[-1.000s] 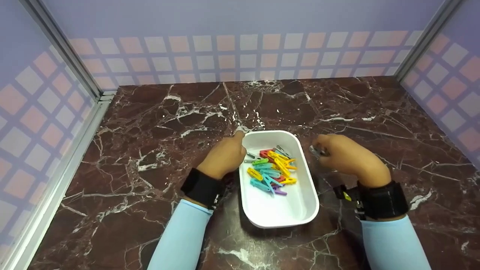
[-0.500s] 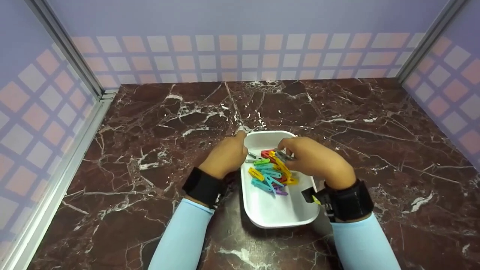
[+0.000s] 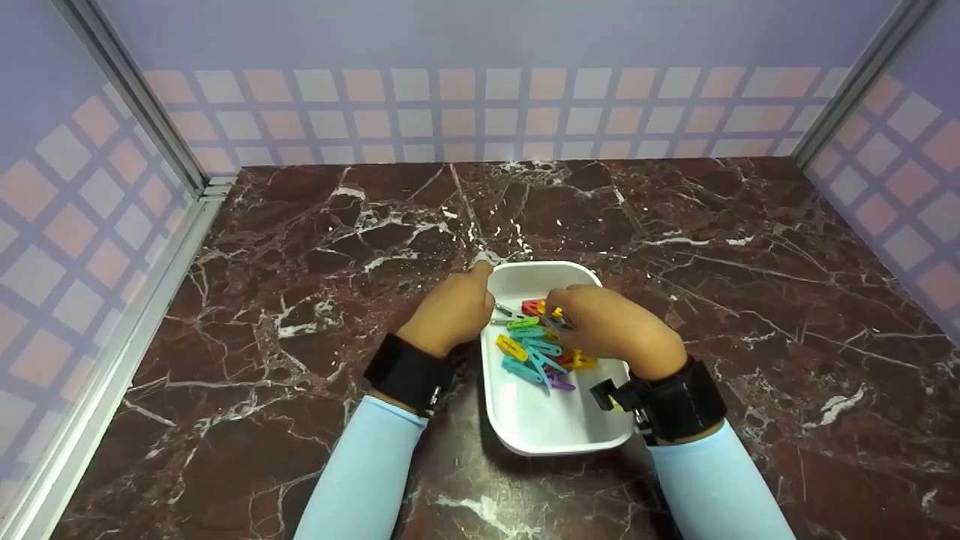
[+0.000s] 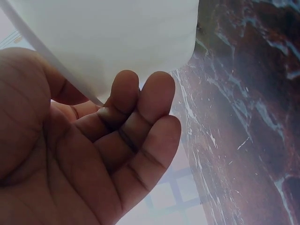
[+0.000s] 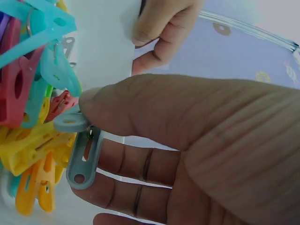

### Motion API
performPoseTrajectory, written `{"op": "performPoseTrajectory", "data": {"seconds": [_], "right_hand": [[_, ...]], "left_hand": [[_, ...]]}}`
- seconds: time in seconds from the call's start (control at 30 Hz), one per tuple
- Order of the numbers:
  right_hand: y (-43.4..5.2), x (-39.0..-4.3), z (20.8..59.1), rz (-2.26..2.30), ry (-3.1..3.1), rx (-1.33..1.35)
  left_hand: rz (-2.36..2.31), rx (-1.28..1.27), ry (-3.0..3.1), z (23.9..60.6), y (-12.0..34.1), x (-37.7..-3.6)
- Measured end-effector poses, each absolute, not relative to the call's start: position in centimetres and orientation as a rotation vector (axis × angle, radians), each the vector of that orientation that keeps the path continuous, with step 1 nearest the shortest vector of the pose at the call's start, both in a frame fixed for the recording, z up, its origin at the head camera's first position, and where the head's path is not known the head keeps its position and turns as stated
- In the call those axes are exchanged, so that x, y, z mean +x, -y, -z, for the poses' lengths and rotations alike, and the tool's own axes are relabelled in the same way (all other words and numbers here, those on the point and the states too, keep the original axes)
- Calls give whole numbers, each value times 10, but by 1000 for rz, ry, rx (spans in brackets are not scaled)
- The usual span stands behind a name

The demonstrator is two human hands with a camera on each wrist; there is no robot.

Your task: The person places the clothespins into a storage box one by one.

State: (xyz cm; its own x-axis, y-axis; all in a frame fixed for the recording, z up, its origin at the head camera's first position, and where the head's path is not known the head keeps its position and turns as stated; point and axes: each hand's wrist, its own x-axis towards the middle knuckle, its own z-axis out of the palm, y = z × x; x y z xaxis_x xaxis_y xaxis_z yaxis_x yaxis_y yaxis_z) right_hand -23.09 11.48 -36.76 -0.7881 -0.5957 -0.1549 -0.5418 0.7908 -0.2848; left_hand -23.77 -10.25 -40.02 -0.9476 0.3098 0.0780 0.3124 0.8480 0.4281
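A white plastic tray (image 3: 532, 427) holds several clothespins in teal (image 3: 525, 369), yellow (image 3: 511, 347), green (image 3: 523, 323), red and purple, heaped toward its far half. My left hand (image 3: 450, 311) grips the tray's left rim near the far corner; in the left wrist view its curled fingers (image 4: 157, 96) lie along the outer wall (image 4: 126, 33). Over the heap, inside the tray, my right hand (image 3: 615, 322) pinches a grey clothespin (image 5: 84, 159) between thumb and fingers. Yellow clothespins (image 5: 33, 150) lie right beside it in the right wrist view.
The tray stands on a dark red marble-patterned tabletop (image 3: 337, 262). Checked lilac panels (image 3: 480, 97) rise behind and at both sides, with metal corner posts. Each wrist wears a black strap (image 3: 405, 375).
My right hand has come from beside the tray's right edge, leftward over the heap, with the grey clothespin in its grip. My left hand has stayed on the rim.
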Motion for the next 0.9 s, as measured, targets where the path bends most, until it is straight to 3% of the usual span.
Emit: {"op": "performPoseTrajectory", "data": {"seconds": [0.47, 0.9], "right_hand": [[-123, -230, 363, 468, -2763, -867], [-167, -234, 352, 613, -2889, -881]], "left_hand": [[708, -494, 3045, 399, 101, -239], [860, -505, 3024, 400, 110, -240]]}}
